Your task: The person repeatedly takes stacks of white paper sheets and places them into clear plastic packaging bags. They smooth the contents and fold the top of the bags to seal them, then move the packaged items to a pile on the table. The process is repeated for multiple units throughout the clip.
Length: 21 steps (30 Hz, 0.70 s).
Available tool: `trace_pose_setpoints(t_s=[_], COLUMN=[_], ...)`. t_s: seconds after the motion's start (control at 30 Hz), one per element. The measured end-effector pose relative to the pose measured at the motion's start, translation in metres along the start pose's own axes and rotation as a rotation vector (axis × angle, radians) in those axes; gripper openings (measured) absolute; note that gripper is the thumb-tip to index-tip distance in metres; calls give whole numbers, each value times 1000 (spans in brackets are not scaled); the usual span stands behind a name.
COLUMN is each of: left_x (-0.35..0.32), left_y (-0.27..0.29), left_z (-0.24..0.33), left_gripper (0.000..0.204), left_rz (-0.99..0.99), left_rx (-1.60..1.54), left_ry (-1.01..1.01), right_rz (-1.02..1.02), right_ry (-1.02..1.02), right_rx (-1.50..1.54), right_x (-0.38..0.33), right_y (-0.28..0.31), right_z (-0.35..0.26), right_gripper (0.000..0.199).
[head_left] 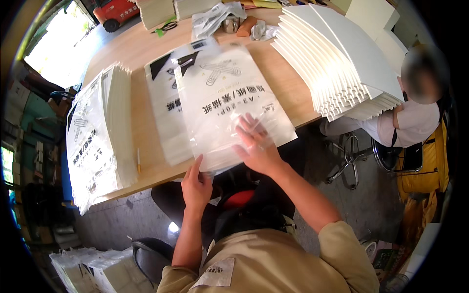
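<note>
A clear printed plastic bag [229, 112] with white paper inside lies near the table's front edge, partly over another printed bag of paper [163, 105]. My right hand [256, 146] is on its near right part, fingers spread and slightly blurred. Film seems to cover the fingertips; I cannot tell whether they are inside the bag. At the bag's near left corner is my left hand [197, 183], its index finger stretched along the edge and the other fingers curled. The bag's edge appears to sit between index finger and thumb.
To the left stands a stack of packed bags [100, 136], with a thin pen-like stick [138, 161] beside it. At right is a fanned stack of white sheets [327, 63]. Scissors [166, 28] lie at the back. A person [415, 112] sits beyond the table's right edge.
</note>
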<state>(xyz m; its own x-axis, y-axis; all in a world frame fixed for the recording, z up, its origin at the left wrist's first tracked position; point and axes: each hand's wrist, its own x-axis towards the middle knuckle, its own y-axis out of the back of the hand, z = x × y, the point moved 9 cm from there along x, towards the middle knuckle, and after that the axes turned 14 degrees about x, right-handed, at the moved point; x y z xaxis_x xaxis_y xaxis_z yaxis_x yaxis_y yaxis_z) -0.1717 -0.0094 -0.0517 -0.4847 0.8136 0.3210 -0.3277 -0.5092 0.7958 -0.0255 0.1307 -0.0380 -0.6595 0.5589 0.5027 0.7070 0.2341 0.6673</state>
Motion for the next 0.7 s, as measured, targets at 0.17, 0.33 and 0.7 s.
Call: trace_pose_setpoints(t_s=[0.17,0.33,0.7], left_x=[-8,-10,8], left_y=[1,-4,-36], left_z=[-5,19,88], left_gripper=[57,58,32], left_rz=[-23,34,18], left_rx=[55,422,427], left_ry=[92,-231,-801], right_rz=[62,202,237], right_ry=[-42,-641,-832], right_rx=[382,849,1573], right_x=[-48,-142,-119], right_y=[11,-28,-62], right_z=[-8,43,23], right_gripper=[16,12,21])
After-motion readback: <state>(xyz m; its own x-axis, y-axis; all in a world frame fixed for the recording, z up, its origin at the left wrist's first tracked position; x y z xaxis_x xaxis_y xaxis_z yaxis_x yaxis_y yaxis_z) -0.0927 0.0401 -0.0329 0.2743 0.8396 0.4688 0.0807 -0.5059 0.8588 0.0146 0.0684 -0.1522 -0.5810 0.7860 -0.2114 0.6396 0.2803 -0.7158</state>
